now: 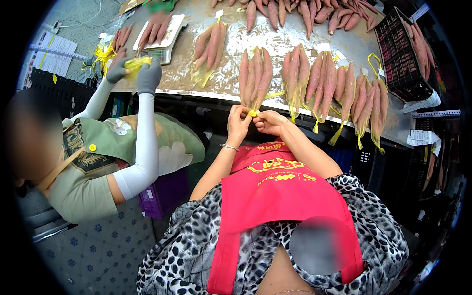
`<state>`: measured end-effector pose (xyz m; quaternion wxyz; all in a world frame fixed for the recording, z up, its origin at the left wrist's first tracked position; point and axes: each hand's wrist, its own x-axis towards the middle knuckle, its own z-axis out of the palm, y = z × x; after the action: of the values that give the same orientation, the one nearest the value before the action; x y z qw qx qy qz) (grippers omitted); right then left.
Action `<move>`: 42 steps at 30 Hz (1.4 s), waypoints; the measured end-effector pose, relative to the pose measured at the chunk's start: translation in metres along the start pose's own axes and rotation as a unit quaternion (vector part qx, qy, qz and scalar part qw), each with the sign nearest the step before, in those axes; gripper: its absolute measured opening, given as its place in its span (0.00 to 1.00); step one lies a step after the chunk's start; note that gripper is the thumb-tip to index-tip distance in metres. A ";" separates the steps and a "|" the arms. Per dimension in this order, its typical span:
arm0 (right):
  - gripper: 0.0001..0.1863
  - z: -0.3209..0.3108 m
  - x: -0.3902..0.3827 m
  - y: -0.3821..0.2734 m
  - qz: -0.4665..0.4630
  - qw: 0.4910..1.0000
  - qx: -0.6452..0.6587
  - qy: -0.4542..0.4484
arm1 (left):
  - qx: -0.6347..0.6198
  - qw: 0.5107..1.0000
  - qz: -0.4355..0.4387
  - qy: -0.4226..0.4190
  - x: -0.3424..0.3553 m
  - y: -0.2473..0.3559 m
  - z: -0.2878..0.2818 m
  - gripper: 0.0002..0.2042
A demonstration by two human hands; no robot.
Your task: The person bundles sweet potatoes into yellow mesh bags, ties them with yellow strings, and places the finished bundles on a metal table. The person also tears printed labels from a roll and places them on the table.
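A yellow net bag of sweet potatoes [255,76] lies at the near edge of the metal table, its gathered end toward me. My left hand [238,121] pinches that yellow end from the left, and my right hand [270,122] grips it from the right. Both sets of fingertips meet around the bunched netting, so the exact shape of the twist or knot is hidden. To the right, several filled net bags [322,86] lie in a row with their tied ends over the edge. Another net bag [210,49] of sweet potatoes rests farther left.
Loose sweet potatoes [309,12] are piled along the far side. A black crate [400,59] stands at the right. On the left, a co-worker's gloved hands [132,76] handle yellow netting near a weighing scale [169,39]. A purple box [164,194] sits below the table.
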<state>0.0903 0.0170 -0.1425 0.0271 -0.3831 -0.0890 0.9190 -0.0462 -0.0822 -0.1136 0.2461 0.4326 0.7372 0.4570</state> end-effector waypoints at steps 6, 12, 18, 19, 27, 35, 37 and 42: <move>0.21 0.036 -0.028 0.014 -0.182 0.875 -0.421 0.157 | -0.056 0.998 -0.012 -0.039 -0.001 -0.010 0.000 0.03; 0.19 0.051 -0.050 0.013 -0.195 0.827 -0.501 0.165 | -0.169 0.975 -0.147 0.009 0.014 -0.031 -0.001 0.15; 0.15 0.053 -0.061 0.007 -0.262 0.744 -0.602 0.125 | 0.247 0.962 -0.054 -0.101 0.069 0.019 0.038 0.62; 0.14 0.065 -0.074 -0.001 -0.263 0.741 -0.608 0.110 | 0.236 0.956 -0.107 -0.138 0.079 0.032 0.041 0.65; 0.12 0.054 -0.118 -0.055 -0.316 0.504 -0.797 0.102 | 0.107 0.987 -0.055 -0.110 0.103 0.029 0.110 0.60; 0.17 0.060 -0.080 -0.097 -0.272 0.680 -0.676 0.081 | 0.294 0.939 -0.039 0.176 0.176 0.002 -0.051 0.37; 0.20 0.077 -0.049 -0.099 -0.256 0.771 -0.582 0.043 | 0.314 0.901 -0.172 0.246 0.191 -0.034 -0.083 0.36; 0.25 0.110 0.060 -0.088 -0.150 0.949 -0.278 -0.003 | -0.123 0.954 -0.273 0.016 0.218 -0.136 -0.126 0.13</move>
<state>-0.0317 0.0949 -0.0920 0.0572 -0.3551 -0.3972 0.8443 -0.3082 0.0197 -0.1689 0.4007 0.1738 0.7692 0.4663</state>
